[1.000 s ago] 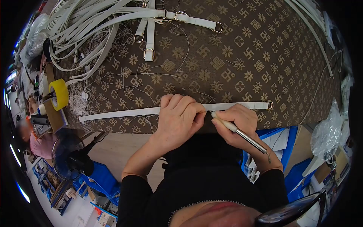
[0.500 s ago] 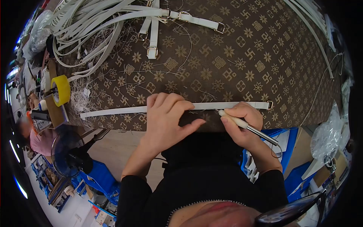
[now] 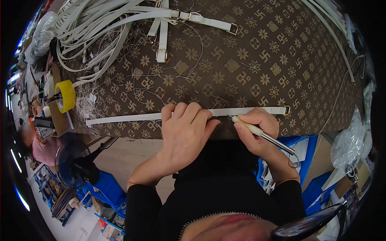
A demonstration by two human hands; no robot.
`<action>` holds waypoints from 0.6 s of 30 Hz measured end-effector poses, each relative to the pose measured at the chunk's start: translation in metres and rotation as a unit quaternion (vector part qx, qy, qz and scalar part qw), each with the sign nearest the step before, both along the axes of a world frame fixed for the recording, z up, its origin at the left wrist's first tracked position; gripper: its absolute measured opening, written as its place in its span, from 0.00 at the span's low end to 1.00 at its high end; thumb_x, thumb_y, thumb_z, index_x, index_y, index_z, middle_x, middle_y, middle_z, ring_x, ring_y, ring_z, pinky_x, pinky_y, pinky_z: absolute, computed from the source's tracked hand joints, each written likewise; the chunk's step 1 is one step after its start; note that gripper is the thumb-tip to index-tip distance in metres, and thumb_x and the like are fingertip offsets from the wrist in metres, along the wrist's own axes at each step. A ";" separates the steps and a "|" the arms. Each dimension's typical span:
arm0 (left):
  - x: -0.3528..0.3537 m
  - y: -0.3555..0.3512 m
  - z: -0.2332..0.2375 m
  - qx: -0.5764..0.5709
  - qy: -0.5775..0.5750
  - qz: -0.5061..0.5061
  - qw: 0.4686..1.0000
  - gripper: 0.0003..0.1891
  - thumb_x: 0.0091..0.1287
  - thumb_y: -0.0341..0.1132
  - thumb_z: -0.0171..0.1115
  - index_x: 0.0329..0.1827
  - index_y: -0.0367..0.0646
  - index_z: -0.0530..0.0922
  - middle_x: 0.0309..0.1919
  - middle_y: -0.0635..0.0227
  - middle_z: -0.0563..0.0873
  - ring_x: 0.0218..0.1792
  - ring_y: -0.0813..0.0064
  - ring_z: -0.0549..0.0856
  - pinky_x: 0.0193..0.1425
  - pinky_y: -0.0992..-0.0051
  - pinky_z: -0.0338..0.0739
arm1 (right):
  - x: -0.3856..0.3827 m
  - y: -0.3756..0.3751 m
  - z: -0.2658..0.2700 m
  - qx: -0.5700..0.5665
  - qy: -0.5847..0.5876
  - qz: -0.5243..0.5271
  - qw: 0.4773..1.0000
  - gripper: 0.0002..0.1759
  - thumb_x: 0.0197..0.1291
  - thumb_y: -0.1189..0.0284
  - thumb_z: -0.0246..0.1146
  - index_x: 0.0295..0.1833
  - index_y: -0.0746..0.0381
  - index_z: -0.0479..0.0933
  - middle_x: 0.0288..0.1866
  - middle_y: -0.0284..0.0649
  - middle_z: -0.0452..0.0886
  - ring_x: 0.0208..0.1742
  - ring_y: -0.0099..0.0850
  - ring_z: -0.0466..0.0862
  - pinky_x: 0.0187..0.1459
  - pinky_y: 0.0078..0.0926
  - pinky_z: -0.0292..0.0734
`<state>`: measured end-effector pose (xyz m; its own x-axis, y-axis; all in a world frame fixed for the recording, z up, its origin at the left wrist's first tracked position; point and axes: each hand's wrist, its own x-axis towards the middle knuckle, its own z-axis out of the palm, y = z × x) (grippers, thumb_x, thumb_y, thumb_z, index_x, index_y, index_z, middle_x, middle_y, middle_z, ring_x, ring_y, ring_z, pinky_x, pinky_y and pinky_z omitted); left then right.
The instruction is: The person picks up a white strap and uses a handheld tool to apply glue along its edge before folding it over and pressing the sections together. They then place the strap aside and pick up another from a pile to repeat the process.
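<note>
A narrow white strap lies across the front of the patterned cloth, with a metal buckle at its right end. My left hand has its fingers curled over the middle of the strap, the thumb against the near edge. In my right hand is a pen-like tool with a cream grip, a metal shaft and a thin cord at its back end. Its fine tip points left at the strap's near edge; whether it touches cannot be made out. My right fingers also rest by the strap.
Many white straps lie heaped at the back left, several with buckles, among loose threads. A yellow tape roll stands at the left edge. Below left are a black fan and a person in pink. Clear plastic hangs at right.
My left hand has slid a little right along the strap, and its thumb has come in closer to the edge. My right hand and the pen-like tool have barely moved.
</note>
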<state>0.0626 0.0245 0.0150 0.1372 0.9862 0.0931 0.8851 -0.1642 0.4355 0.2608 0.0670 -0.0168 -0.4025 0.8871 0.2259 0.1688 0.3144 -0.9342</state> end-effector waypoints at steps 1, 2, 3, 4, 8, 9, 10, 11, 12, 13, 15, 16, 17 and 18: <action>-0.001 -0.001 -0.001 -0.001 0.000 -0.001 1.000 0.11 0.52 0.37 0.77 0.34 0.48 0.82 0.31 0.74 0.79 0.36 0.70 0.79 0.50 0.67 0.66 | 0.000 0.000 0.000 0.007 -0.001 0.002 1.000 0.11 0.51 0.80 0.72 0.39 0.64 0.79 0.26 0.38 0.83 0.22 0.28 0.80 0.25 0.23 0.71; -0.001 -0.001 -0.002 -0.001 -0.001 -0.009 1.000 0.11 0.52 0.36 0.76 0.35 0.48 0.82 0.31 0.73 0.78 0.36 0.70 0.78 0.50 0.67 0.65 | 0.000 0.000 -0.001 0.006 -0.001 0.002 1.000 0.11 0.51 0.80 0.72 0.39 0.64 0.79 0.26 0.38 0.83 0.22 0.28 0.80 0.25 0.23 0.71; -0.002 -0.002 -0.002 -0.001 -0.001 -0.015 1.000 0.11 0.53 0.36 0.75 0.36 0.47 0.82 0.31 0.73 0.77 0.36 0.71 0.76 0.50 0.66 0.65 | 0.000 -0.001 -0.001 0.005 0.001 0.001 1.000 0.11 0.51 0.80 0.72 0.39 0.64 0.79 0.26 0.38 0.83 0.22 0.28 0.80 0.25 0.23 0.71; -0.002 -0.001 -0.002 -0.001 -0.001 -0.015 1.000 0.11 0.53 0.36 0.75 0.36 0.47 0.82 0.31 0.73 0.77 0.36 0.71 0.76 0.50 0.66 0.65 | 0.000 -0.001 -0.002 0.005 0.004 0.001 1.000 0.11 0.50 0.80 0.72 0.39 0.64 0.79 0.26 0.38 0.83 0.22 0.28 0.80 0.25 0.23 0.71; 0.001 -0.001 -0.003 -0.005 -0.016 -0.022 1.000 0.09 0.54 0.34 0.74 0.34 0.47 0.81 0.31 0.74 0.77 0.35 0.71 0.77 0.48 0.67 0.65 | 0.000 0.000 -0.002 0.011 0.009 0.003 1.000 0.11 0.50 0.80 0.73 0.39 0.64 0.79 0.26 0.38 0.83 0.22 0.29 0.80 0.25 0.23 0.71; 0.002 -0.001 -0.003 -0.009 -0.022 -0.026 0.999 0.09 0.54 0.33 0.73 0.34 0.47 0.81 0.30 0.74 0.77 0.34 0.71 0.77 0.47 0.67 0.65 | 0.000 0.000 -0.002 0.013 0.009 0.003 1.000 0.11 0.50 0.80 0.73 0.40 0.64 0.79 0.26 0.38 0.83 0.22 0.29 0.80 0.25 0.23 0.71; 0.004 -0.001 -0.004 -0.009 -0.022 -0.025 0.999 0.09 0.54 0.33 0.73 0.34 0.47 0.81 0.30 0.74 0.77 0.34 0.71 0.77 0.47 0.67 0.65 | 0.000 0.000 -0.002 0.016 0.008 0.003 1.000 0.12 0.50 0.80 0.73 0.40 0.64 0.79 0.26 0.38 0.83 0.22 0.29 0.80 0.25 0.23 0.71; 0.006 -0.001 -0.004 -0.012 -0.029 -0.014 0.999 0.08 0.54 0.31 0.73 0.33 0.48 0.80 0.29 0.74 0.78 0.33 0.71 0.78 0.47 0.68 0.66 | 0.000 0.000 -0.002 0.016 0.008 0.003 1.000 0.12 0.50 0.80 0.73 0.40 0.64 0.79 0.26 0.38 0.83 0.22 0.29 0.80 0.25 0.23 0.71; 0.006 -0.001 -0.005 -0.015 -0.037 -0.004 0.999 0.08 0.53 0.29 0.73 0.31 0.48 0.80 0.28 0.75 0.79 0.32 0.71 0.79 0.46 0.68 0.66 | 0.000 0.000 -0.003 0.013 0.009 0.002 1.000 0.12 0.50 0.80 0.73 0.40 0.64 0.80 0.26 0.38 0.83 0.22 0.29 0.80 0.25 0.23 0.71; 0.006 -0.001 -0.006 -0.014 -0.037 -0.004 0.999 0.08 0.53 0.29 0.73 0.31 0.48 0.80 0.28 0.75 0.79 0.32 0.71 0.79 0.46 0.68 0.66 | 0.000 0.000 -0.003 0.011 0.010 0.001 1.000 0.12 0.50 0.80 0.73 0.40 0.64 0.80 0.26 0.38 0.83 0.22 0.29 0.81 0.25 0.23 0.72; 0.006 0.000 -0.008 -0.021 -0.052 -0.005 0.998 0.09 0.52 0.27 0.72 0.31 0.48 0.79 0.28 0.74 0.79 0.33 0.71 0.80 0.45 0.69 0.66 | -0.002 0.000 -0.002 0.016 -0.004 0.003 1.000 0.11 0.49 0.79 0.73 0.39 0.64 0.80 0.26 0.38 0.83 0.23 0.30 0.81 0.26 0.24 0.72; 0.006 0.000 -0.009 -0.021 -0.052 -0.005 0.998 0.09 0.52 0.27 0.72 0.31 0.48 0.79 0.28 0.74 0.79 0.33 0.71 0.80 0.45 0.69 0.66 | -0.002 0.000 -0.001 0.022 -0.018 0.006 1.000 0.11 0.49 0.79 0.74 0.38 0.63 0.80 0.26 0.38 0.83 0.23 0.30 0.81 0.26 0.24 0.73; 0.006 0.000 -0.010 -0.018 -0.061 -0.006 0.998 0.09 0.52 0.27 0.72 0.31 0.48 0.79 0.29 0.74 0.79 0.33 0.71 0.80 0.45 0.69 0.66 | -0.002 0.000 -0.001 0.022 -0.018 0.005 1.000 0.11 0.49 0.79 0.74 0.38 0.63 0.80 0.26 0.38 0.83 0.23 0.30 0.81 0.26 0.24 0.73; 0.005 0.000 -0.010 -0.015 -0.070 -0.006 0.997 0.10 0.52 0.26 0.72 0.31 0.47 0.78 0.29 0.74 0.79 0.33 0.71 0.80 0.45 0.69 0.66 | -0.001 0.000 -0.002 0.031 -0.027 0.021 0.999 0.12 0.49 0.80 0.73 0.39 0.63 0.80 0.26 0.39 0.83 0.23 0.31 0.81 0.26 0.24 0.73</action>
